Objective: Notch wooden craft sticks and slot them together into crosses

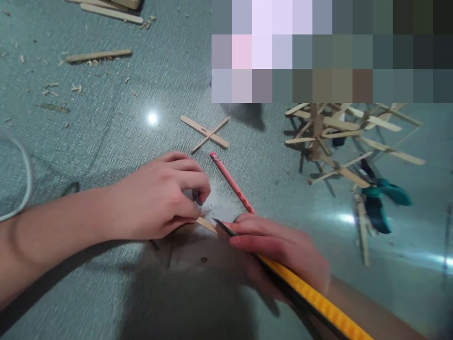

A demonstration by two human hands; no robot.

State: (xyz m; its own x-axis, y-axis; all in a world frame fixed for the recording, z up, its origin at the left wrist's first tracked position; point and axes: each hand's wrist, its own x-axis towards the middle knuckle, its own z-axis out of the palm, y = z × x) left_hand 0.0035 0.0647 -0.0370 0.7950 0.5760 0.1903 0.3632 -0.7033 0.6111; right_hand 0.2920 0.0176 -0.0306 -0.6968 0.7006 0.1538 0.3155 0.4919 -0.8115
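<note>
My left hand (170, 193) is closed, its fingertips pinching one end of a flat wooden craft stick (206, 225). Wrapped round a yellow and black utility knife (307, 293) is my right hand (279, 250). The knife's dark blade points left, its tip near the bare part of the stick; whether they touch is unclear. A pink pencil (231, 182) lies just beyond my right hand. Past it rest a slotted craft stick (191, 123) and a thin stick (221, 125) crossed over it.
At the right stands a lattice of craft sticks (339, 123), with teal-handled pliers or cutters (378, 208) beside it. A craft stick (99, 55) and wood shavings lie at the upper left. A white cable (28, 174) curves at the left edge.
</note>
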